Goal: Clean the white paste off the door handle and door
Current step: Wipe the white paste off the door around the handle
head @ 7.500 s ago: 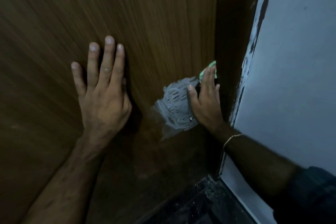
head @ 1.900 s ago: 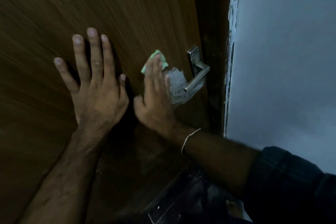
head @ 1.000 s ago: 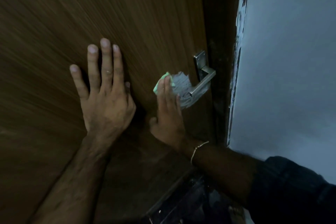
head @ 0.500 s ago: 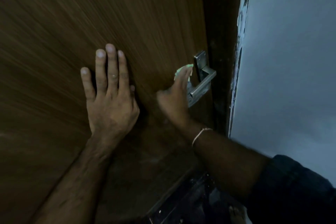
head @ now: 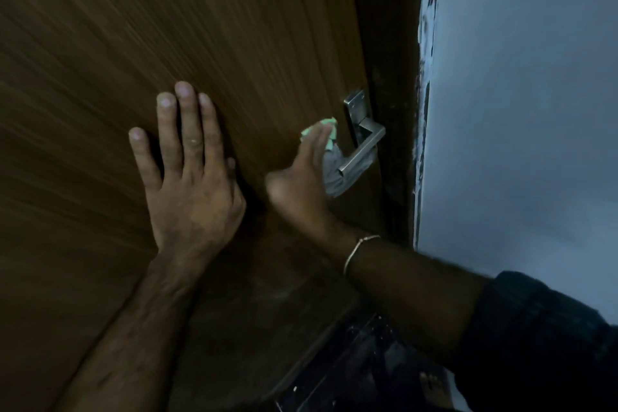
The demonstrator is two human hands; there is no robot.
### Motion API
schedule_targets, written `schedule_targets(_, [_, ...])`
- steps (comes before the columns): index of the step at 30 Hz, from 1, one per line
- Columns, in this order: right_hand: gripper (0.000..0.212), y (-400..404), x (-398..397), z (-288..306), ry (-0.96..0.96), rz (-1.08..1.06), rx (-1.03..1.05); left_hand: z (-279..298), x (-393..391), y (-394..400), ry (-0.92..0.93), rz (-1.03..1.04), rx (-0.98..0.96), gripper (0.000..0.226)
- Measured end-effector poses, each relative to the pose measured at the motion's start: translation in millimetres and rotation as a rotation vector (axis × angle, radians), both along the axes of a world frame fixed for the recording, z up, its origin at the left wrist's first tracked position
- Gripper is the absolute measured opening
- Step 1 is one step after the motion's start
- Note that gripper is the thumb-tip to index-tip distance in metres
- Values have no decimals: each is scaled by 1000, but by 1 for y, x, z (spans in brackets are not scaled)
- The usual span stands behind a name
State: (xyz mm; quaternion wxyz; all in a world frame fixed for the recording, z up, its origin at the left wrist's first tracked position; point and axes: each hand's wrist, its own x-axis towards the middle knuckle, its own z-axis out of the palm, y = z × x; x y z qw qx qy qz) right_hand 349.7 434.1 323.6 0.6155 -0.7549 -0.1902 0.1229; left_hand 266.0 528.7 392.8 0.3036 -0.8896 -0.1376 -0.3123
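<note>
Left hand (head: pixel 192 184) lies flat on the brown wood-grain door (head: pixel 217 27), fingers straight and a little spread, palm on the panel, holding nothing; it sits toward the middle of the door, well left of the latch edge.

Right hand (head: pixel 302 177) is blurred w/ motion; fingers look straight, pressing a pale green cloth (head: pixel 322 130) against the door just left of the brushed-metal lever door handle (head: pixel 363 147). Only the cloth's top edge shows past the fingertips, so can't tell for sure whether the thumb pinches it, but the fingers look flat over it, not curled.

Grey-white paste smear (head: pixel 337 174) sits on the door under and behind the lever, right beside the hand's edge, reaching from the lever's free end down toward the palm. Handle's square metal backplate (head: pixel 356 107) is near the door's right edge, lever angled down-left.

Thin gold-coloured bracelet (head: pixel 359 252) on right wrist; dark sleeve (head: pixel 541 344) pushed up the forearm. Dark door frame (head: pixel 394 77) runs along the door's right edge, w/ a pale grey-blue wall (head: pixel 528 110) beyond it; patchy white marks along the wall's edge. Dark floor strip at bottom, detail too dim to read.
</note>
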Motion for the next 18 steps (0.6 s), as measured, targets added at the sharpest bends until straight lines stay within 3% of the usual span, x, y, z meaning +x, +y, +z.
schedule_targets(3, [111, -3, -19, -9, -213, 85, -34, -2, -2, 0, -10, -2, -14, 75])
schedule_targets(6, [111, -2, -26, -10, -133, 25, -33, 0, 0, 1, -6, 4, 11, 74])
schedule_targets(9, [110, 1, -43, -14, -206, 83, -92, -2, -1, 1, -6, 1, -9, 75])
schedule_targets(13, [112, 4, -51, -15, -98, 88, -67, 0, 0, 2, -9, 8, 17, 75])
schedule_targets(16, [111, 8, -58, -21, -165, 108, -81, -3, 0, 1, 6, 3, -12, 75])
schedule_targets(18, [114, 10, -59, -24, -66, 98, -108, -2, -2, 1, 16, 5, -20, 76])
